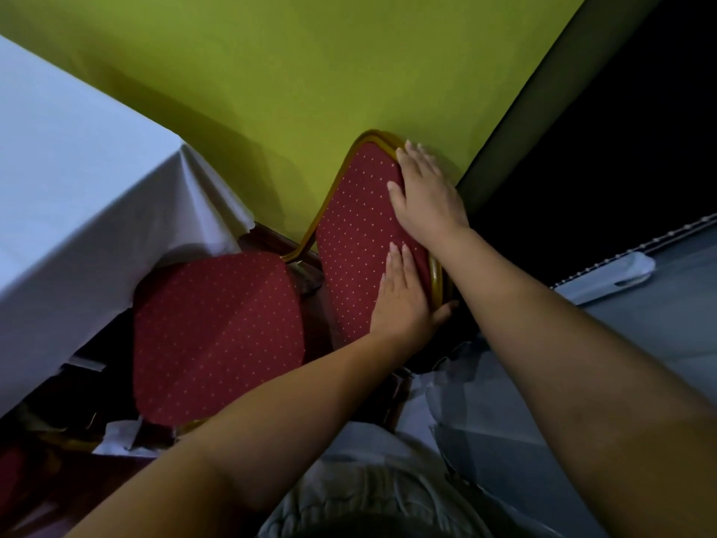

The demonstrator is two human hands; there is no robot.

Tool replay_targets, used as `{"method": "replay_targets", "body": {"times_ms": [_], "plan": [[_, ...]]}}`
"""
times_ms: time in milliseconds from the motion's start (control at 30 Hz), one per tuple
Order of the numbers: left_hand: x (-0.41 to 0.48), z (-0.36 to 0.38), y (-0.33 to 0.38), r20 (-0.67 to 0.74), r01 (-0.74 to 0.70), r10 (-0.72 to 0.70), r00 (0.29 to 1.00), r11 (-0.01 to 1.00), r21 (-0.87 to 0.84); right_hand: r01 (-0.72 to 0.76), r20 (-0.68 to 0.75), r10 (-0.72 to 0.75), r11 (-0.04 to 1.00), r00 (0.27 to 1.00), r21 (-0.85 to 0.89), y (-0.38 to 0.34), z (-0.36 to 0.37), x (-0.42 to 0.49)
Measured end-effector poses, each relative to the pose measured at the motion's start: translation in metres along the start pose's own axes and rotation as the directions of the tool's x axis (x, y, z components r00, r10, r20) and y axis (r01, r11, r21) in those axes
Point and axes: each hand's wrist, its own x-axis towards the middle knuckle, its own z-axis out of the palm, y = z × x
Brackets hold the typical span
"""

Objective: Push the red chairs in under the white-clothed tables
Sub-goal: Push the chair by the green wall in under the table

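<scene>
A red chair (217, 335) with small pale dots and a gold frame stands in the middle of the view, its seat facing the white-clothed table (70, 196) at the left. The seat's left edge lies just under the hanging cloth. My left hand (403, 300) grips the lower side of the chair's backrest (357, 234), fingers on the padded front and thumb behind the gold rim. My right hand (423, 192) wraps over the backrest's upper edge near its top corner.
A yellow-green wall (291, 71) rises right behind the chair's back. A dark strip and a dark area lie to the right. A pale cloth with a beaded cord (620, 258) shows at the right. Dark patterned floor and a white scrap (116, 436) lie at the lower left.
</scene>
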Motion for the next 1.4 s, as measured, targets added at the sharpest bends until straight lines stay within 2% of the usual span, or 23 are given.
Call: {"method": "replay_targets", "body": {"times_ms": [200, 433, 600, 700, 833, 1100, 1400], "plan": [[0.011, 0.002, 0.012, -0.032, 0.038, -0.039, 0.999, 0.998, -0.055, 0.012, 0.029, -0.013, 0.999, 1.000, 0.035, 0.003, 0.001, 0.002], [0.005, 0.001, 0.007, -0.032, 0.007, -0.005, 0.999, 0.999, 0.046, 0.051, 0.067, -0.055, 0.997, 0.996, 0.055, 0.001, -0.004, -0.003], [-0.022, -0.008, -0.012, -0.043, -0.042, 0.048, 0.998, 0.992, 0.123, 0.149, 0.103, -0.162, 0.981, 0.981, 0.127, -0.002, -0.005, -0.010], [-0.042, -0.015, -0.026, -0.055, -0.076, 0.087, 0.995, 0.981, 0.181, 0.128, 0.162, -0.162, 0.971, 0.973, 0.201, -0.003, -0.003, -0.008], [-0.063, -0.030, -0.043, -0.041, -0.114, 0.128, 0.991, 0.960, 0.257, 0.159, 0.203, -0.204, 0.963, 0.958, 0.216, -0.018, 0.000, -0.008], [-0.112, -0.054, -0.078, 0.021, -0.181, 0.186, 0.982, 0.915, 0.361, 0.171, 0.131, -0.201, 0.963, 0.971, 0.208, -0.061, 0.009, -0.045], [-0.183, -0.083, -0.121, 0.057, -0.251, 0.247, 0.967, 0.899, 0.359, 0.190, -0.039, -0.186, 0.950, 0.982, 0.249, -0.120, 0.025, -0.102]]}}
